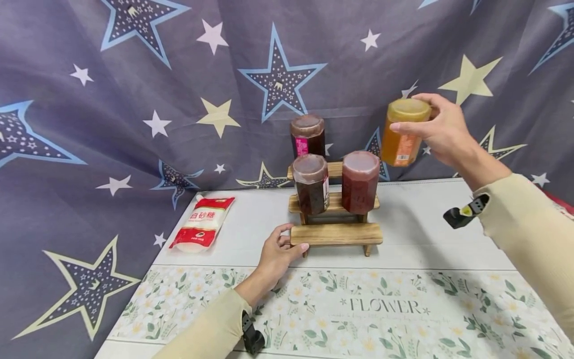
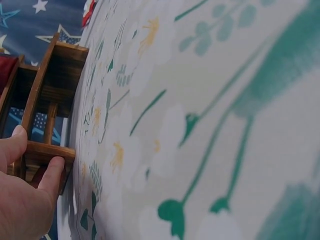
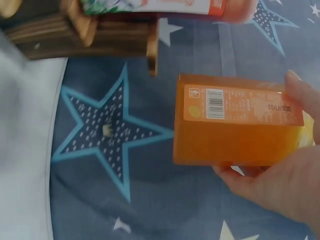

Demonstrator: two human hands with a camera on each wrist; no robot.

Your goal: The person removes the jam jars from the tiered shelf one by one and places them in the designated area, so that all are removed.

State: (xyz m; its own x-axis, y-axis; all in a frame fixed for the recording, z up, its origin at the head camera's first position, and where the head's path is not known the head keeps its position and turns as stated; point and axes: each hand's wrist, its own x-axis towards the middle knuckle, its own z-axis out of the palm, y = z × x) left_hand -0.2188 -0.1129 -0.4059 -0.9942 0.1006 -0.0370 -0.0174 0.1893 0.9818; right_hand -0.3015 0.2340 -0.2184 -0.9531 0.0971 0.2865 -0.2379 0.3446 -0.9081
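Orange, see-through jar [image 1: 405,137] hangs in the air to the right of a wooden stand [image 1: 336,233], tipped slightly, its base above the rear of the surface [image 1: 255,214]. The right hand [image 1: 446,124] holds it near the lid, thumb on the near side and fingers curled round behind; that forearm reaches in from the lower right in a pale sleeve [image 1: 524,229]. The left hand [image 1: 275,254] comes up from below and pinches the left end of the stand's lowest step, thumb at the front edge. A dark jar [image 1: 310,184] and a red jar [image 1: 360,182] stand side by side on the middle step, and a pink-labelled jar [image 1: 307,134] on the top one.

White and flower-printed, the surface carries the word FLOWER; a red-and-white packet [image 1: 203,224] lies at its left. Behind hangs a grey-blue cloth [image 1: 242,30] patterned with stars.

The dark jar hides the foot of the pink-labelled one. Something red [image 1: 559,203] is cut off at the right edge. In the right wrist view the stand is blurred and cropped; in the left wrist view the left hand is partly out of frame.
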